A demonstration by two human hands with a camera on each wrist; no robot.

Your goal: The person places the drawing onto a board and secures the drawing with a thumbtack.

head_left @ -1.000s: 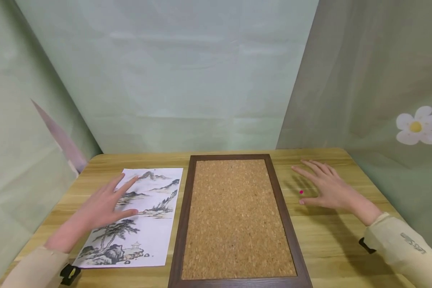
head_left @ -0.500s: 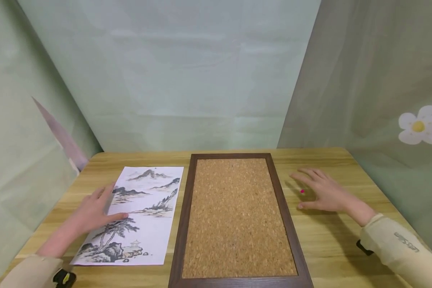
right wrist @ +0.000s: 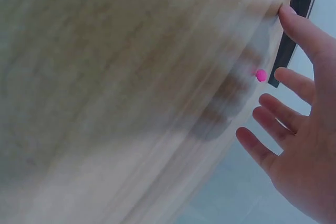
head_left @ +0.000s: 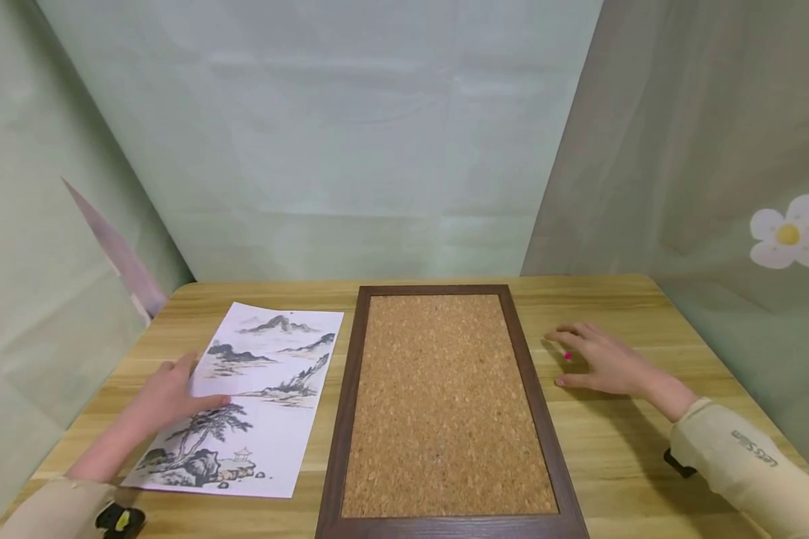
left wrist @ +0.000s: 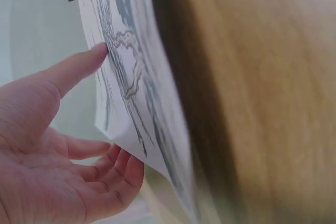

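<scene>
Fingers [head_left: 175,368] lift the print's [head_left: 263,389] left edge, thumb on top.

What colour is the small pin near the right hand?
Bright pink; the pin shows best in the right wrist view.

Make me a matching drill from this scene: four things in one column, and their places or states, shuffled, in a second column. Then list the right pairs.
Things:
1. ink landscape print
2. cork board
3. pink pushpin
4. left hand

Places or states:
A. lies in the middle of the wooden table, in a dark frame
B. tiny, beside the right hand
C. lifts the paper's left edge, thumb on top
D. left of the board, one edge raised

Pairs: 1-D, 2-A, 3-B, 4-C
</scene>
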